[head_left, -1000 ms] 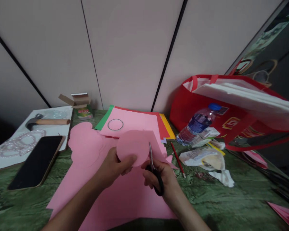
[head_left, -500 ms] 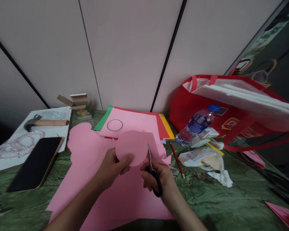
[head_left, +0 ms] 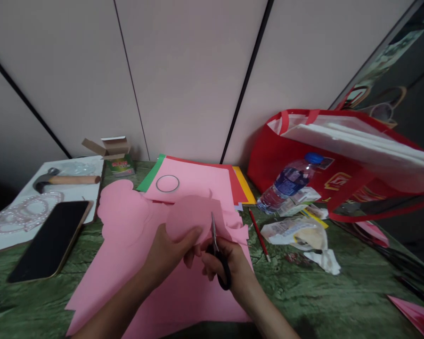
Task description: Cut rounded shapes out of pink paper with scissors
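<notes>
Between thumb and fingers, my left hand (head_left: 173, 249) grips a rounded piece of pink paper (head_left: 187, 214) by its lower edge. My right hand (head_left: 229, 263) is closed on scissors with black handles (head_left: 223, 268), their metal blades pointing up at the right edge of that piece. Whether the blades are fully closed is hard to make out. Under both hands lie large pink paper sheets (head_left: 183, 301), with pink cut-outs with scalloped edges (head_left: 118, 212) to the left. Behind them a thin dark ring (head_left: 167, 183) rests on another pink sheet (head_left: 201, 176).
A phone (head_left: 51, 240), a hammer (head_left: 74, 180), a beaded string (head_left: 24, 214) and an opened small box (head_left: 120, 157) are at left. At right are a red pencil (head_left: 259, 235), plastic wrappers (head_left: 297, 233), a water bottle (head_left: 286, 183) and a red bag (head_left: 268, 150). A wall stands behind.
My right hand and the scissors have shifted slightly left, with the blades now further in along the round piece's edge. My left hand and the paper tilted a little.
</notes>
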`<state>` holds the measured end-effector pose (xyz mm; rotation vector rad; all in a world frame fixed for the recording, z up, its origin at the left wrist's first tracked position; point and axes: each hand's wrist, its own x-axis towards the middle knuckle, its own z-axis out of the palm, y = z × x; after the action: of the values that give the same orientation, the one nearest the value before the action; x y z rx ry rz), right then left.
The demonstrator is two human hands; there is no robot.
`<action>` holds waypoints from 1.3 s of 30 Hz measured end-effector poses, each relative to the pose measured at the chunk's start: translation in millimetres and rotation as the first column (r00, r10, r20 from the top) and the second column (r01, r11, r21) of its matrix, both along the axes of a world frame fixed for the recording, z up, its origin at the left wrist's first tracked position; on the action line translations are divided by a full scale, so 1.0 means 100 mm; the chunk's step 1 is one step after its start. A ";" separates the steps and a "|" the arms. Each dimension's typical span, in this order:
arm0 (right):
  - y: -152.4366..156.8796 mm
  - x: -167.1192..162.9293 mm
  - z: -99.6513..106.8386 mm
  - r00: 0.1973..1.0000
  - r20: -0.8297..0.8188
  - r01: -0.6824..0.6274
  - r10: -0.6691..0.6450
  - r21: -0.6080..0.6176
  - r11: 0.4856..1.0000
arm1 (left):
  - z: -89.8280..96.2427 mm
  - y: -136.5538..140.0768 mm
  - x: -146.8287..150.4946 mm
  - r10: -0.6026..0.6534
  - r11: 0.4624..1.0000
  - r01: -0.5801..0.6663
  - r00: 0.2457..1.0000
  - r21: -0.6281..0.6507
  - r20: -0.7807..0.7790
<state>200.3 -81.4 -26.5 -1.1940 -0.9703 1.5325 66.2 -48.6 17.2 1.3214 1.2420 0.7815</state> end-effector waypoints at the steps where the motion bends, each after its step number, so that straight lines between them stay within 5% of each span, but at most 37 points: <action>1: 0.01 0.01 0.02 1.000 0.001 0.003 -0.003 0.011 1.000 | 0.01 -0.01 0.00 -0.010 1.000 0.010 1.000 -0.013 0.006; 12: 0.01 0.07 0.08 1.000 0.010 -0.027 0.026 0.148 0.989 | 0.05 -0.01 0.03 -0.084 0.996 0.084 0.996 -0.009 0.001; 39: 0.00 0.09 0.07 0.997 0.082 -0.006 -0.006 0.145 0.989 | 0.03 -0.03 0.03 -0.078 0.997 0.079 0.996 -0.008 0.032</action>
<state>209.6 -81.2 -19.0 -1.1603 -1.1170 1.3965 69.6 -51.5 20.1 1.3374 1.1601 0.7378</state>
